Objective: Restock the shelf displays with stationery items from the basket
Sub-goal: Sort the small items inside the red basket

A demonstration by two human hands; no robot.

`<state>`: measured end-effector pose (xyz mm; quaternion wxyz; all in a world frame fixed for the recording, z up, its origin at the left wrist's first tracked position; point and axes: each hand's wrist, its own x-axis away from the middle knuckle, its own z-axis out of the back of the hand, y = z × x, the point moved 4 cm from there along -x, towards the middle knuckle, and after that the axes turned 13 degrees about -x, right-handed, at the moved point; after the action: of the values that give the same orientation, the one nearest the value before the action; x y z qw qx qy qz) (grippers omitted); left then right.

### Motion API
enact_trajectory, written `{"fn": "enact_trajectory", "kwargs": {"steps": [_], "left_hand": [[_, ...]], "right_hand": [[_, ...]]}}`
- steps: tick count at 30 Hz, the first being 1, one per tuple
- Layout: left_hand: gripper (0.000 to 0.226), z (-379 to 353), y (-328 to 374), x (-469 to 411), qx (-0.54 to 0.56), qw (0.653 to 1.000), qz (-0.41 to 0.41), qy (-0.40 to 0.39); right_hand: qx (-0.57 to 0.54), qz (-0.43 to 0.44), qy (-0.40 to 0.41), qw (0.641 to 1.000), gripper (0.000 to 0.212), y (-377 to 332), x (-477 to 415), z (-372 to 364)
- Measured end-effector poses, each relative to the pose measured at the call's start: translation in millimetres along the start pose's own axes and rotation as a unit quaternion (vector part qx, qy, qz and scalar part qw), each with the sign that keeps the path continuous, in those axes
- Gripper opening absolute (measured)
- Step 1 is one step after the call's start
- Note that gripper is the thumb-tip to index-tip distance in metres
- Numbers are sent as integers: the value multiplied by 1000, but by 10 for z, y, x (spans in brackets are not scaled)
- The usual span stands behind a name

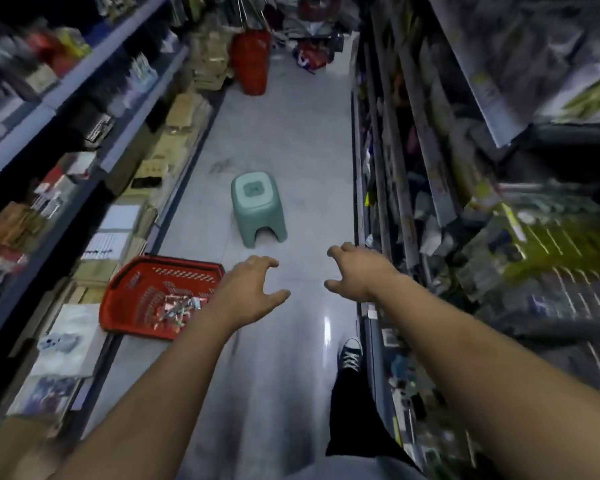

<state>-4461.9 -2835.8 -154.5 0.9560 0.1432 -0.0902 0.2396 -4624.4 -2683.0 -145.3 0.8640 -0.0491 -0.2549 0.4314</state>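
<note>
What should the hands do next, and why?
Probably lower the left hand into the red plastic basket on the floor and take some small shiny packets: it and the right hand hold nothing, and the basket lies just left of it.

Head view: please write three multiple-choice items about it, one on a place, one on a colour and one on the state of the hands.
1. Where is the red plastic basket with the small shiny packets inside?
A. on a top shelf
B. on the grey floor beside the left shelves
C. hanging from a hook

2. What colour is the small plastic stool in the aisle?
A. pale green
B. yellow
C. black

3. What do the left hand and the right hand hold?
A. nothing
B. one packet each
C. the basket's handle

Answers:
1 B: the basket lies on the floor close to the left shelves.
2 A: its seat and legs are pale green.
3 A: both hands hover over the floor with loosely curled, empty fingers.
</note>
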Motion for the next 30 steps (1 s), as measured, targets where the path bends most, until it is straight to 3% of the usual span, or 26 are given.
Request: {"fn": "enact_trajectory", "kwargs": {"steps": [5, 12, 18, 22, 30], "left_hand": [[68, 429, -339, -1344, 13, 996, 81, 24], [69, 901, -966, -2471, 54, 983, 171, 25], [77, 1222, -1581, -3700, 79, 984, 161, -1], [68, 1483, -2072, -4451, 83, 985, 153, 9], [72, 1958, -3100, -5048, 116, 971, 207, 36]], "right_hand": [[28, 36, -24, 999, 68, 331, -1574, 809], [8, 89, -59, 994, 72, 112, -3229, 1719], [-20, 112, -37, 993, 71, -119, -4388, 2183], [-5, 114, -48, 992, 71, -419, -5118, 2386], [44, 173, -105, 978, 71, -1321, -6414, 2615]]}}
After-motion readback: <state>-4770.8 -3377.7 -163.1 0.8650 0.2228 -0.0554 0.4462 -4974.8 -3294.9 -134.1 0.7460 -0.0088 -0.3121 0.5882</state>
